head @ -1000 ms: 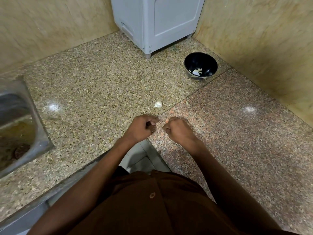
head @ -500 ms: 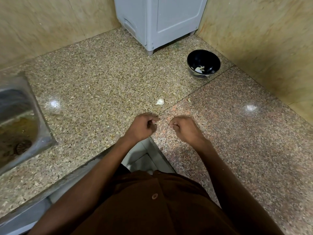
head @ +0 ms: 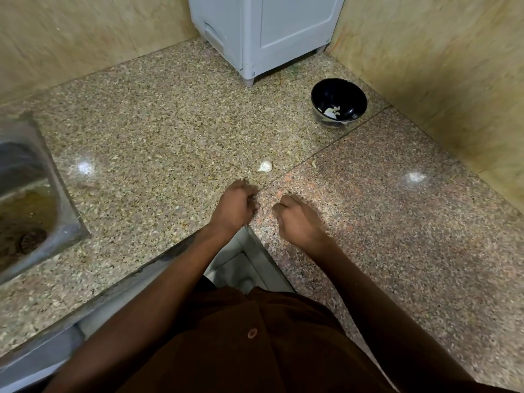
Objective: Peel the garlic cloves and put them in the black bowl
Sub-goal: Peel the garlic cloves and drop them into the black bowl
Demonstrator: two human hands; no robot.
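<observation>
Nearest the camera is a brown shirt [head: 255,344] with a button, and from it two bare forearms reach up to the granite tabletop [head: 170,131]. The left hand [head: 234,207] and the right hand [head: 297,219] hover side by side near the inner corner of the tabletop, a small gap between them, both with fingers curled under; both are blurred, and I cannot tell whether either one grips anything. Just beyond the left hand, at about 12 o'clock from it, a single white garlic clove [head: 265,166] lies on the tabletop beside the seam between the two slabs. At 9 o'clock, by the left edge, sits a steel sink [head: 34,194]. Farther off, at roughly 1 o'clock from the hands, the black bowl [head: 338,102] stands near the wall with pale garlic pieces [head: 331,112] inside. Behind it, at 12 o'clock, stands a grey cabinet [head: 266,32].
</observation>
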